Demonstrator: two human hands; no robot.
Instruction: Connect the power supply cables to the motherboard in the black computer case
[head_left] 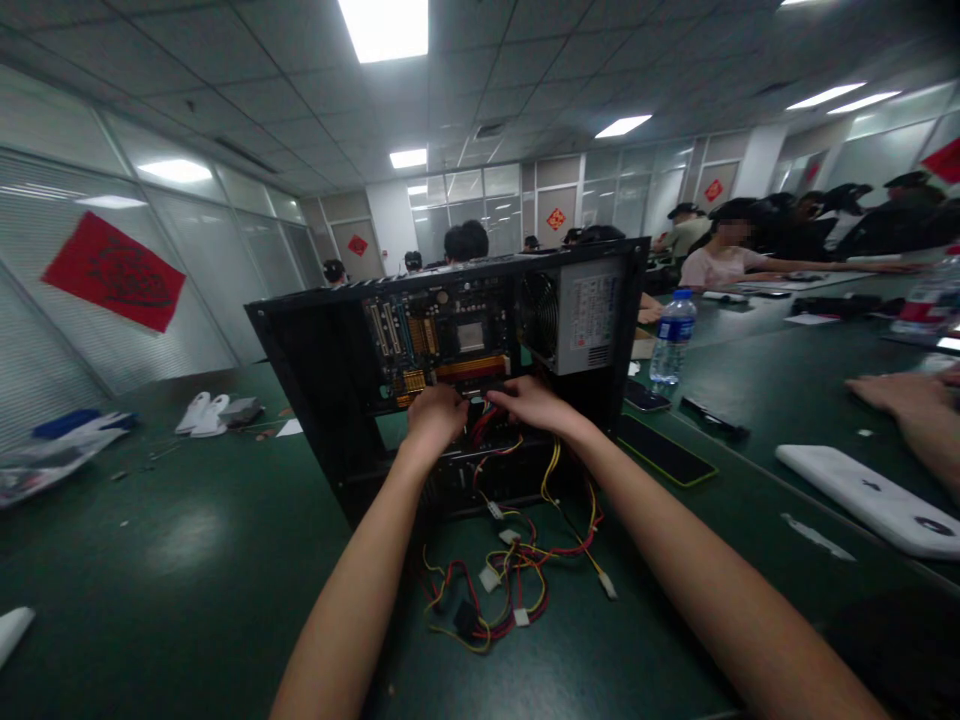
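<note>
A black computer case (307,400) lies on its side before me, its open side toward me. Inside are a motherboard (487,300) and, at the right, a grey power supply (592,320) with a fan. My left hand (437,412) is closed at the motherboard's lower edge; what its curled fingers hold, if anything, is hidden. My right hand (538,403) pinches a dark connector on a bundle of red and dark wires (481,428), just right of my left hand. Loose power cables (536,555) with white and black plugs spill out onto the table in front of the case.
On the green table (187,600), a water bottle (673,340), a phone (645,396) and a black pad (664,450) lie right of the case. Farther right are a white device (870,495) and another person's hand (900,400). Plastic bags (67,455) lie left.
</note>
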